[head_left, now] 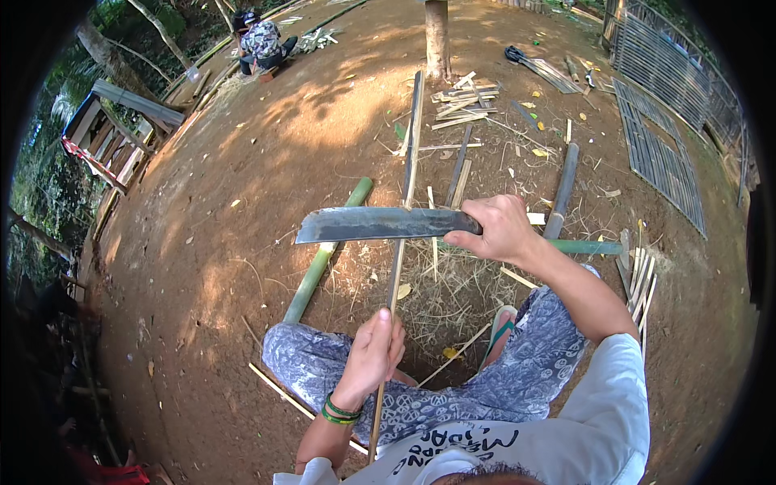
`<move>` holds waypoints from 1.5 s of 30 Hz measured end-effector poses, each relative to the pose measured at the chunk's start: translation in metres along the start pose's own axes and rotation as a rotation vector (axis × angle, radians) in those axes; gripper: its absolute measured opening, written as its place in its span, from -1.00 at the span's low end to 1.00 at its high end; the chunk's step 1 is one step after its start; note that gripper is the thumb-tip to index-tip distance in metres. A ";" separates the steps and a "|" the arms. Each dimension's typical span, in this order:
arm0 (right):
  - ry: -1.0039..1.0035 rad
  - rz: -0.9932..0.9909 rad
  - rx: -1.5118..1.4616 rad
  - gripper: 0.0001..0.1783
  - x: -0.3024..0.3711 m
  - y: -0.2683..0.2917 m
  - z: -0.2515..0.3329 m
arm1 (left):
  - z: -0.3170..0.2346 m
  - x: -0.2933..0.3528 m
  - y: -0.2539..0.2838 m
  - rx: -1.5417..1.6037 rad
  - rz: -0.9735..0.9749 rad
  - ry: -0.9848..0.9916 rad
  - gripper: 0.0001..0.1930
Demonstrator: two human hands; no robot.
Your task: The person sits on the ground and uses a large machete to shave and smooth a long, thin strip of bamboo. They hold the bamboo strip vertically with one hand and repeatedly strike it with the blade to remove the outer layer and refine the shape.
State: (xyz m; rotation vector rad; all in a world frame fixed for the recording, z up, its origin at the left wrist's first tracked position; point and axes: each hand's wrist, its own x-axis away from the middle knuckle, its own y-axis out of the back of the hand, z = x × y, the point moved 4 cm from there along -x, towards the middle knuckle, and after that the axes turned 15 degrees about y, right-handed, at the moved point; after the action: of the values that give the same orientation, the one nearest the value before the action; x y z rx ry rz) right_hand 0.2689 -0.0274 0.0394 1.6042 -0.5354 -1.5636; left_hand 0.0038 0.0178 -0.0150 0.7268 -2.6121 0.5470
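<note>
Head view, the only one supplied: the right hand (503, 229) is closed firmly around the handle of a broad machete (356, 225), blade pointing left. The left hand (372, 356) grips a long, narrow bamboo strip (395, 279), which runs from beside the lap, up between the knees, and beneath the blade toward the tree trunk (437, 44). The machete crosses the strip roughly at right angles (whether the edge bites in or merely rests there cannot be told). A green bamboo pole (310, 283) lies on the ground left of the strip; a pile of split pieces (465, 105) sits beyond, near the trunk, and thin shavings (444, 303) litter the earth between the feet. Step in hand, as judged: dressing or splitting the strip by blade. The next move would seem to call for a steady left hold, fingers clear of the edge, and a controlled stroke.
</note>
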 end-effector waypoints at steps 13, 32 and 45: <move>-0.030 0.076 0.002 -0.25 -0.001 -0.010 -0.004 | 0.004 0.005 -0.003 -0.017 -0.025 0.009 -0.54; 0.102 0.021 0.054 -0.26 -0.001 -0.005 -0.027 | 0.012 0.021 0.007 -0.027 0.008 0.056 -0.53; -0.760 -0.374 -0.290 -0.17 0.032 0.027 -0.132 | 0.025 0.030 0.020 -0.310 -0.225 -0.108 -0.65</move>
State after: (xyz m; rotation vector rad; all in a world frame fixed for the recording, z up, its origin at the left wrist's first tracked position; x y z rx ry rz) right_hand 0.4071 -0.0345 0.0278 0.8835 -0.3753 -2.4203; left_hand -0.0374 0.0100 -0.0287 0.9494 -2.5805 0.0359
